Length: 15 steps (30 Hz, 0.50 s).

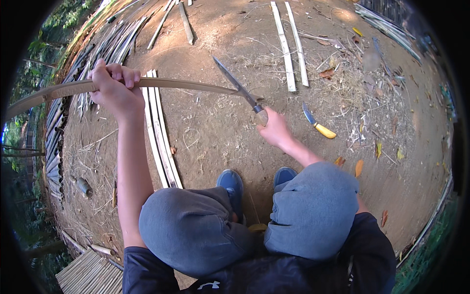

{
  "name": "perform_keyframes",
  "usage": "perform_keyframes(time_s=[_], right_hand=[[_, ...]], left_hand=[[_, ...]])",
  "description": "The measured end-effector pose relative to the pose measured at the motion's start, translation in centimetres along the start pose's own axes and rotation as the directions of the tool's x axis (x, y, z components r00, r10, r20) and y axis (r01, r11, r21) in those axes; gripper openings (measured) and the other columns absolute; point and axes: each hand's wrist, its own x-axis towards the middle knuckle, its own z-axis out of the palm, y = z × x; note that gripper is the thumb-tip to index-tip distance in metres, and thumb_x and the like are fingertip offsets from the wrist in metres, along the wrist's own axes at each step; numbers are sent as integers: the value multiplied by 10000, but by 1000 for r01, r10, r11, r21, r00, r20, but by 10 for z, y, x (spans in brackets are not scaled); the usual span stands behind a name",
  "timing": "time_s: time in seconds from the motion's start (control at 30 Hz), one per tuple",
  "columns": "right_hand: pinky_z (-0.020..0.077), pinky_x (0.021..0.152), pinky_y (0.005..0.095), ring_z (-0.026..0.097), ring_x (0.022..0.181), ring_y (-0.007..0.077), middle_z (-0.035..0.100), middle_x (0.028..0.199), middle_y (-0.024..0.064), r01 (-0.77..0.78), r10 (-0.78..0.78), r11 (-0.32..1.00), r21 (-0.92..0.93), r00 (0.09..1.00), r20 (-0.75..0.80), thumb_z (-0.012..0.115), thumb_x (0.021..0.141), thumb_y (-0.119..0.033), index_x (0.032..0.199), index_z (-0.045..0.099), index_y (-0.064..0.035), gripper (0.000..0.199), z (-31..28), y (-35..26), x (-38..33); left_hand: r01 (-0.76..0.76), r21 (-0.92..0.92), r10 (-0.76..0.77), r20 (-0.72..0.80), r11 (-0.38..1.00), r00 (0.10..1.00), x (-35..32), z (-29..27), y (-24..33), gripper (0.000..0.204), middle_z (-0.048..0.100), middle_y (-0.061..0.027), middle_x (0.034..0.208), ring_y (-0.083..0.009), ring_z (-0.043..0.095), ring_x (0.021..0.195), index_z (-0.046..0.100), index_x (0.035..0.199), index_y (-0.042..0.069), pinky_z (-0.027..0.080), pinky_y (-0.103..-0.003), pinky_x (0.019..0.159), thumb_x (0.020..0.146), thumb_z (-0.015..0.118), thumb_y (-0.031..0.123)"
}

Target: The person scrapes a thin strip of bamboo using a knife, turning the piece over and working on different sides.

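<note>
My left hand [116,92] is closed round a long, split bamboo strip [183,84], which runs from the far left edge across to the middle. In my right hand [273,128] is the handle of a knife [236,81] with a long dark blade pointing up and to the left. The blade's edge meets the right end of the strip, close to the handle. A second knife [318,123], with a yellow handle and a curved blade, lies on the ground to the right of my right hand.
Pale bamboo strips [159,130] lie below my left hand, and two more strips [286,46] lie farther off. A pile of split bamboo [105,51] lines the left side. Shavings and dry leaves [327,73] litter the dirt. A bottle [84,186] lies at left.
</note>
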Motion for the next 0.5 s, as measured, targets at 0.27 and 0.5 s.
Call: perform_keyframes(time_s=[0.27, 0.5], right_hand=[[568, 696, 457, 720, 744, 345, 686, 773, 203, -100, 91, 993, -63, 987, -130, 677, 832, -77, 1145, 562, 59, 360, 27, 74, 36], [530, 705, 476, 707, 820, 377, 680, 842, 230, -64, 62, 993, 94, 998, 23, 663, 810, -90, 1042, 577, 13, 268, 24, 34, 10]], left_hand=[[12, 14, -10, -79, 1000, 997, 5, 3, -8, 260, 375, 18, 618, -92, 322, 447, 391, 789, 119, 332, -301, 466, 988, 549, 168], [-2, 74, 9, -88, 997, 996, 4, -1, -4, 313, 345, 15, 607, -103, 315, 452, 352, 734, 124, 326, -303, 479, 983, 514, 222]])
